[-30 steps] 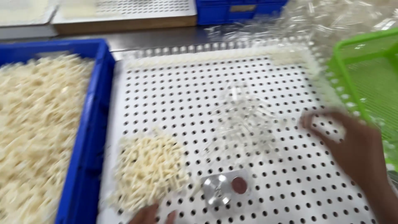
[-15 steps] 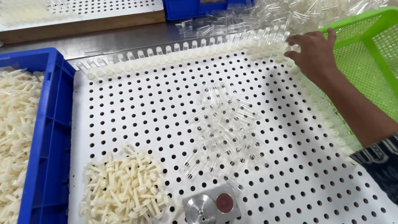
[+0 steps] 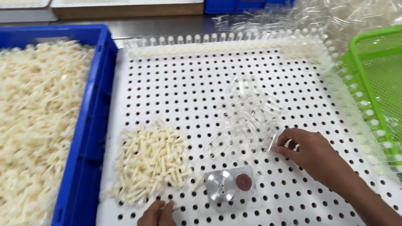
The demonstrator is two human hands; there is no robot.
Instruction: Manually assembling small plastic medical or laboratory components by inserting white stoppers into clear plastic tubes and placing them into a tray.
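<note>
A white perforated board (image 3: 176,83) lies in front of me. A heap of small cream plastic pieces (image 3: 150,165) sits on its near left. A loose pile of clear plastic tubes (image 3: 249,115) lies in its middle. My right hand (image 3: 307,150) rests at the near edge of that pile and pinches one clear tube between thumb and fingers. My left hand (image 3: 158,212) shows only its fingertips at the bottom edge, closed around a small cream piece. A small clear block with a round metal disc and a red-brown disc (image 3: 228,184) stands between the two hands.
A blue crate (image 3: 86,142) full of cream pieces stands on the left. A green mesh basket (image 3: 377,79) stands on the right. Finished clear-and-cream pieces line the board's far and right edges (image 3: 234,42). More clear tubes are heaped at the back right (image 3: 318,14).
My right hand came back from the board's far right corner to the near edge of the clear tube pile. The view shifted right, bringing the blue crate further in.
</note>
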